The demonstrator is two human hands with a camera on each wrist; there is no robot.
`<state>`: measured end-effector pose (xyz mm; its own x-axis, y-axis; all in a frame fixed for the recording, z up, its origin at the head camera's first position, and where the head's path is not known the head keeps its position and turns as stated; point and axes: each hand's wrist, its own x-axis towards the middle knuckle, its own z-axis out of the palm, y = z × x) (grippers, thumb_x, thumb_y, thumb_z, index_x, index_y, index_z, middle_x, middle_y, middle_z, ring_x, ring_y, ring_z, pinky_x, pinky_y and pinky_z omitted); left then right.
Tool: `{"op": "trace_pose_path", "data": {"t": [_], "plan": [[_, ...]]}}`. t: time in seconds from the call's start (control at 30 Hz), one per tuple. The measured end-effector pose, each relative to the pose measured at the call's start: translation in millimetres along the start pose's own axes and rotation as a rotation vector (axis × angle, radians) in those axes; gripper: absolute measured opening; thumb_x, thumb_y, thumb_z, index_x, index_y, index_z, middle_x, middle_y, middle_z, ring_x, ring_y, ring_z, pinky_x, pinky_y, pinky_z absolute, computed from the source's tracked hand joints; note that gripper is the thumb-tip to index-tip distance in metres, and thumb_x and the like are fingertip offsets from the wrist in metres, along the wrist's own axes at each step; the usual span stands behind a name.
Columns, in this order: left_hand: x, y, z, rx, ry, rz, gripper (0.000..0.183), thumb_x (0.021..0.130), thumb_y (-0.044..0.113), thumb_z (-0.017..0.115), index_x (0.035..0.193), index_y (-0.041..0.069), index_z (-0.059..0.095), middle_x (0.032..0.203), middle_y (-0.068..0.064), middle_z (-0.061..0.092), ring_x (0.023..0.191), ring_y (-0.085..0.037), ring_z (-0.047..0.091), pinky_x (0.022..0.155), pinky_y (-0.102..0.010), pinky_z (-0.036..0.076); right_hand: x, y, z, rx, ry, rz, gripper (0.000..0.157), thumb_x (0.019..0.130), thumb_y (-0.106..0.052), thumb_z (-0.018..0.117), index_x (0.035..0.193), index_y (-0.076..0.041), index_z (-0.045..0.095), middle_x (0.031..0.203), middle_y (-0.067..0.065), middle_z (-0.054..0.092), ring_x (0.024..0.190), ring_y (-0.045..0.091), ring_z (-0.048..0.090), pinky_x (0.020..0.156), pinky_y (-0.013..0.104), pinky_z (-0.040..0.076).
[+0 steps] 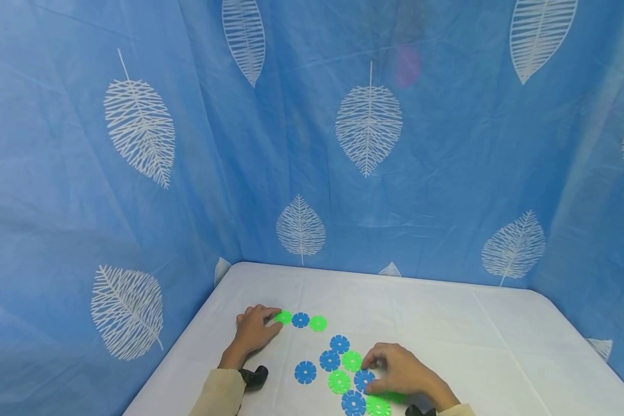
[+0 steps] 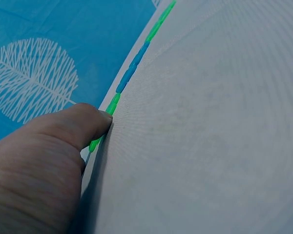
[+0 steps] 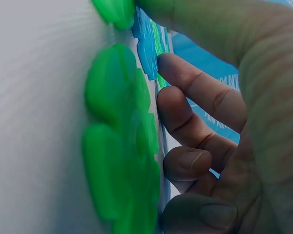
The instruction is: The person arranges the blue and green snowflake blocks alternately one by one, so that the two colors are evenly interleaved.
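Between the right fingers (image 1: 375,353) sits a pinched blue disc (image 1: 364,381), while the left fingers (image 1: 270,312) clamp a green disc (image 1: 284,317).

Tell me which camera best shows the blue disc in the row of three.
Head view: the blue disc shows its whole notched face. The left wrist view catches it edge-on; in the right wrist view, I cannot identify it.

Inscriptions, all three views: no text, label, brand, number or sign legible on the flower-shaped discs (image 1: 301,374), the white tabletop (image 1: 457,323) or the leaf-patterned backdrop (image 1: 437,167).
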<state>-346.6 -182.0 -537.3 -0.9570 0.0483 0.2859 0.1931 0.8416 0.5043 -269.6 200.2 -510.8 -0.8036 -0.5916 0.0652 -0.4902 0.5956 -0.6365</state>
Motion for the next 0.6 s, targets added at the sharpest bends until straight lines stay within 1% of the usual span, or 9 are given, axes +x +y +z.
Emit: {"op": "trace_pose_path", "data": {"t": [0.17,0.33,0.6], "plan": [[-0.2,-0.1,0.2,-0.008,-0.003,-0.014,0.035,0.085,0.037,0.077,0.118,0.026,0.074,0.102,0.003,0.068,0.097,-0.016,0.053,0.086,-0.045,0.03,0.0,0.7,2.5,-0.032,0.002,0.022,0.035,0.072,-0.052,0.084,0.1,-0.034,0.072,0.094,-0.022,0.063,0.09,-0.003,0.056,0.084,0.029,0.049],[-0.4,-0.9,0.4,-0.006,-0.009,-0.013,0.035,0.085,0.037,0.077,0.118,0.027,0.074,0.101,0.004,0.067,0.096,-0.016,0.052,0.085,-0.045,0.029,1.0,-2.2,4.2,-0.067,0.008,0.049,0.037,0.069,-0.055,0.085,0.098,-0.036,0.071,0.092,-0.023,0.062,0.087,-0.003,0.054,0.081,0.028,0.047],[-0.4,-1.3,0.4,-0.002,0.0,-0.008,0.035,0.084,0.038,0.077,0.118,0.027,0.074,0.1,0.005,0.067,0.095,-0.015,0.052,0.084,-0.044,0.03,1.5,-1.6,4.8,-0.08,0.01,0.048,0.037,0.069,-0.055,0.085,0.098,-0.038,0.07,0.092,-0.023,0.061,0.086,-0.003,0.053,0.079,0.028,0.046]]}}
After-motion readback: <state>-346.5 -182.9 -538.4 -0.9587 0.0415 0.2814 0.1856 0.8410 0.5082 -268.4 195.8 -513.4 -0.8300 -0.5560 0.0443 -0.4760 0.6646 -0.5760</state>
